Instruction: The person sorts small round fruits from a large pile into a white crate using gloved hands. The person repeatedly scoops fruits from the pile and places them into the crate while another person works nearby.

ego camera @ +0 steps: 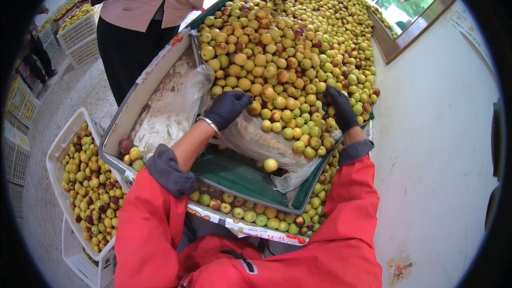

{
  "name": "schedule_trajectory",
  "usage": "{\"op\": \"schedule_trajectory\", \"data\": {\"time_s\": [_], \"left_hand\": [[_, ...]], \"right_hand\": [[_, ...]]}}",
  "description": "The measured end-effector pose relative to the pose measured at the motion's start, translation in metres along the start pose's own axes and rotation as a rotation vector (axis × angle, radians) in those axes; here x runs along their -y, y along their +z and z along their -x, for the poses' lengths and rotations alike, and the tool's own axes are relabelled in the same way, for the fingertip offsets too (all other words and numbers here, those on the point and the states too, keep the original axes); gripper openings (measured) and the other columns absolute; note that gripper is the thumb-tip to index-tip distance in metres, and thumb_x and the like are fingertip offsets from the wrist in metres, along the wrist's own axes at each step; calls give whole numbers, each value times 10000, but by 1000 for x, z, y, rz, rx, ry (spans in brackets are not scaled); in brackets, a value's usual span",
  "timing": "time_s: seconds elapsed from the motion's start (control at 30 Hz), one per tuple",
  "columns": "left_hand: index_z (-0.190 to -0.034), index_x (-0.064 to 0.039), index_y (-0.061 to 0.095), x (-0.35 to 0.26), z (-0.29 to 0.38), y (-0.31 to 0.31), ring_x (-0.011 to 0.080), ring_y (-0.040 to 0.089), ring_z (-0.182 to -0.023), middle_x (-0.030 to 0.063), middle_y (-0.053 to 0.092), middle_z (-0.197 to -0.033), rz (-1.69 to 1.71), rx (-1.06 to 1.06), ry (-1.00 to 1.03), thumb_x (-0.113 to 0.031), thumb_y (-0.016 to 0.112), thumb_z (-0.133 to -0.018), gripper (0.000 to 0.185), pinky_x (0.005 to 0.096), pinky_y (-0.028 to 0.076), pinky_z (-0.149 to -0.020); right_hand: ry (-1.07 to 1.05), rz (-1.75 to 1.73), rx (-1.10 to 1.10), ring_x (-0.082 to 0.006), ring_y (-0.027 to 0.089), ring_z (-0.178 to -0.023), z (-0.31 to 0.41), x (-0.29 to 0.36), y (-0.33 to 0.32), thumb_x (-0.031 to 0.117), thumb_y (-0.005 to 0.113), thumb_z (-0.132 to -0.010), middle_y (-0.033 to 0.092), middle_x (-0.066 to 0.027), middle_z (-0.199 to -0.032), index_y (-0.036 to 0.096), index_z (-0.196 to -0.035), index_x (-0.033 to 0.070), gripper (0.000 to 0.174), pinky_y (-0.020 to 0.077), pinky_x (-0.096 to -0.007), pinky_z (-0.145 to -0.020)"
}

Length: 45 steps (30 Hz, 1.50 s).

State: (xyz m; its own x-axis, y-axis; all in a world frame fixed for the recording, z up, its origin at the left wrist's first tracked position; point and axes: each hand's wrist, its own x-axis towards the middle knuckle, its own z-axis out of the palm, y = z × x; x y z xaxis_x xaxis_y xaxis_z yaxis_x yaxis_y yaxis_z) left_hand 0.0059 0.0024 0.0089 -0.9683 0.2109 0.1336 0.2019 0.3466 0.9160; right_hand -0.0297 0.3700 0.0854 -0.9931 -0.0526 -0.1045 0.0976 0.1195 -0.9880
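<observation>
A large heap of yellow-green and reddish jujube-like fruits (pixel 276 64) fills the middle and top of the view. My left hand (pixel 229 108), in a dark glove, rests at the heap's near left edge beside a clear plastic sheet (pixel 260 138); its fingers are curled, and whether they grip anything is hidden. My right hand (pixel 339 106), gloved too, touches the fruits at the heap's right side with its fingers bent; its grip cannot be made out. Below both hands lies a green-bottomed tray (pixel 236 174). One loose fruit (pixel 271 165) lies by the sheet's lower edge.
A white plastic crate (pixel 54 156) of fruits stands at lower left. Under the tray is a carton (pixel 224 222) holding more fruits. A co-worker (pixel 156 0) stands at upper left with gloved hands at the heap. A white wall (pixel 424 128) bounds the right side.
</observation>
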Motion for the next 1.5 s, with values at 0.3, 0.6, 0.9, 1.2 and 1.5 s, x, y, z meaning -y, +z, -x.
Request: {"op": "schedule_trajectory", "data": {"time_s": [0.3,0.6,0.9,1.2,1.5], "left_hand": [[-1250,3,601,26,-4,-4,236,608,-1128,151,661,-1191,21,-146,-7,-374,479,-1023,456,324,443,-985],[-1319,-1,565,6,-11,1,191,533,-1188,116,599,-1295,238,230,-86,-431,411,-1036,537,298,373,-1060],[-1126,-63,693,12,-7,1,145,639,-852,47,697,-1006,304,152,-128,-512,459,-1004,520,296,511,-820],[-1189,35,623,29,-3,-3,203,623,-963,109,687,-1054,153,140,-59,-489,465,-1004,578,317,468,-900],[-1317,15,541,17,-4,7,178,568,-1124,123,625,-1231,220,252,11,-451,440,-1020,561,302,418,-1005]], "right_hand": [[163,876,377,-156,624,-899,-37,3,83,272,593,-921,659,-99,-1151,406,-1493,252,602,522,-309,-792],[124,589,813,-146,528,-1107,-24,-30,121,213,560,-961,565,-76,-1328,446,-1471,178,523,435,-287,-964],[-44,470,-41,-178,657,-950,6,14,-28,370,623,-944,698,-56,-1044,665,-1132,-22,436,526,-294,-782],[403,970,253,-214,539,-1176,-22,-15,-38,230,559,-896,550,-123,-1373,376,-1502,152,637,426,-310,-1004],[297,583,578,-189,414,-1323,16,-19,-9,291,522,-965,459,-70,-1456,432,-1473,174,529,333,-315,-1098]]}}
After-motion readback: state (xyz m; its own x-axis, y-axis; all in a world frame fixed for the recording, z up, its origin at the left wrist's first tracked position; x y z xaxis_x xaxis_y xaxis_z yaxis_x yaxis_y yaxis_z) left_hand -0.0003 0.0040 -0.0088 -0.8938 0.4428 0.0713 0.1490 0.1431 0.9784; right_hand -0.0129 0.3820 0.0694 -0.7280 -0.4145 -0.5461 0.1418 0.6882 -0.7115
